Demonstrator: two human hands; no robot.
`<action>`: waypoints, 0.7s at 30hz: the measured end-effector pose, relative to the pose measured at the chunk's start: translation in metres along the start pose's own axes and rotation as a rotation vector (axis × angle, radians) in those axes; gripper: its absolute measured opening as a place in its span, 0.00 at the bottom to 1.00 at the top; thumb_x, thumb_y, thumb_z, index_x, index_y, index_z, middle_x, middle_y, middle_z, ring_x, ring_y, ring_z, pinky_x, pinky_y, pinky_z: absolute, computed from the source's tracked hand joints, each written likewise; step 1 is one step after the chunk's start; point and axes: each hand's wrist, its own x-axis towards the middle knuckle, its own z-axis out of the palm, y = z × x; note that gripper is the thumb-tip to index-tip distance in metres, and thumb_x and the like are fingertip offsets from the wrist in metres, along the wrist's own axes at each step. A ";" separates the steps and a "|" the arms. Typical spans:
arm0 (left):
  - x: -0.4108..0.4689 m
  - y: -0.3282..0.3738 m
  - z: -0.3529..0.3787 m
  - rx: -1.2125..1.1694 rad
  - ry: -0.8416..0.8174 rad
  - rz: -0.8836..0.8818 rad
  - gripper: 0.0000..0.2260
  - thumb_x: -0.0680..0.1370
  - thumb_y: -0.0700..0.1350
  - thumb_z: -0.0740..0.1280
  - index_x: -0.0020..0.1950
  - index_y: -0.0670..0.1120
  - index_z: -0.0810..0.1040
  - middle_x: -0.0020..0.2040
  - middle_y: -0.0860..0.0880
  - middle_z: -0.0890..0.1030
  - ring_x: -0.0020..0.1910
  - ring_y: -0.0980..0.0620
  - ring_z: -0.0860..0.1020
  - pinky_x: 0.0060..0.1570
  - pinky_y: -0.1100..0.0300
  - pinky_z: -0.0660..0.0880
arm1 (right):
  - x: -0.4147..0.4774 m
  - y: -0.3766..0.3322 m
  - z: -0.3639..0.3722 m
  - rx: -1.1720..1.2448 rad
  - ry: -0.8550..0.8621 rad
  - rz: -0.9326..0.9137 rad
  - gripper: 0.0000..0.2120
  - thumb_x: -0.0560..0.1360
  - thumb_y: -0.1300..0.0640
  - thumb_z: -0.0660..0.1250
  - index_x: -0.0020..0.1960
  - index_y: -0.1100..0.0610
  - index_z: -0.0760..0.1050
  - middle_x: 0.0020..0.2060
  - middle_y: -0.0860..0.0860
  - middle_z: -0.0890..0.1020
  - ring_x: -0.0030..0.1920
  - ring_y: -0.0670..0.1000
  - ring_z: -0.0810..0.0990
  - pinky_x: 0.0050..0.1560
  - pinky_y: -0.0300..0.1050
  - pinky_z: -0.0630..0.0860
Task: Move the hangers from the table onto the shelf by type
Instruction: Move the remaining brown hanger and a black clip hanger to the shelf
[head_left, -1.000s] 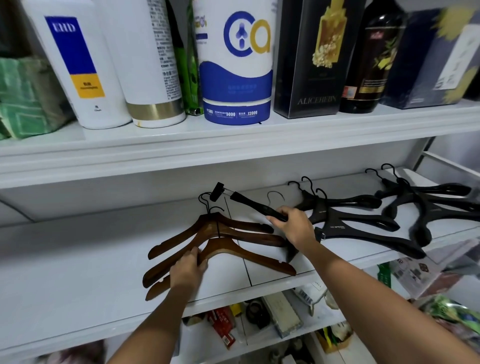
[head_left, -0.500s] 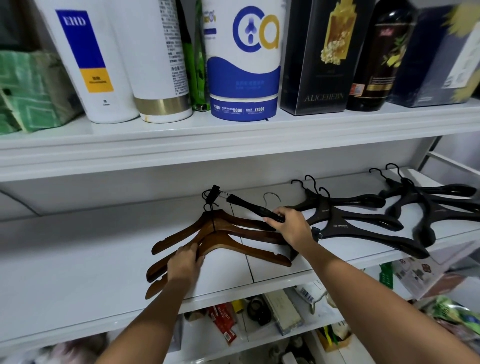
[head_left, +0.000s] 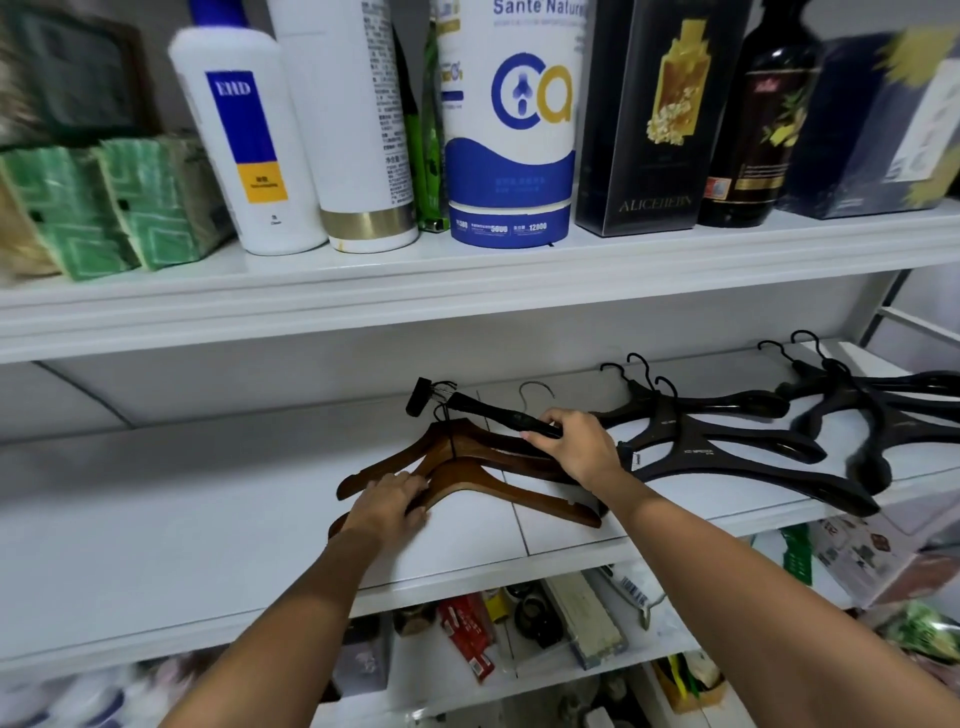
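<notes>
Clip hanger (head_left: 493, 413) lowered in right hand (head_left: 579, 449); left hand (head_left: 387, 506) holds wooden hangers (head_left: 519, 491).

a household storage corner: white shelves (head_left: 467, 291) crowded with toiletry bottles (head_left: 244, 145), a black gift box (head_left: 644, 119), green packs (head_left: 78, 218)

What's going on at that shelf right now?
A person is sorting hangers on the middle shelf. The left hand holds the stack of brown wooden hangers; the right hand grips a black clip hanger over their far side. Two groups of black plastic hangers lie further right.
</notes>
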 end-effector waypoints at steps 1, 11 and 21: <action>-0.007 -0.004 -0.004 0.003 -0.027 0.029 0.19 0.78 0.53 0.60 0.70 0.53 0.67 0.66 0.51 0.71 0.64 0.49 0.69 0.65 0.55 0.65 | -0.002 -0.005 0.001 -0.012 -0.002 -0.007 0.19 0.74 0.41 0.67 0.58 0.52 0.78 0.47 0.53 0.83 0.46 0.53 0.80 0.42 0.45 0.76; -0.099 -0.062 -0.046 0.073 0.089 0.059 0.19 0.80 0.53 0.59 0.70 0.52 0.67 0.69 0.53 0.71 0.66 0.52 0.69 0.68 0.60 0.62 | -0.022 -0.081 0.025 -0.083 -0.016 -0.095 0.17 0.75 0.41 0.67 0.55 0.52 0.79 0.47 0.53 0.83 0.50 0.56 0.80 0.41 0.43 0.72; -0.212 -0.164 -0.105 0.171 0.075 -0.196 0.24 0.81 0.57 0.56 0.75 0.52 0.60 0.76 0.53 0.62 0.74 0.53 0.60 0.74 0.59 0.51 | -0.064 -0.183 0.076 -0.214 -0.075 -0.294 0.17 0.76 0.43 0.65 0.55 0.55 0.79 0.47 0.55 0.84 0.49 0.56 0.81 0.44 0.46 0.75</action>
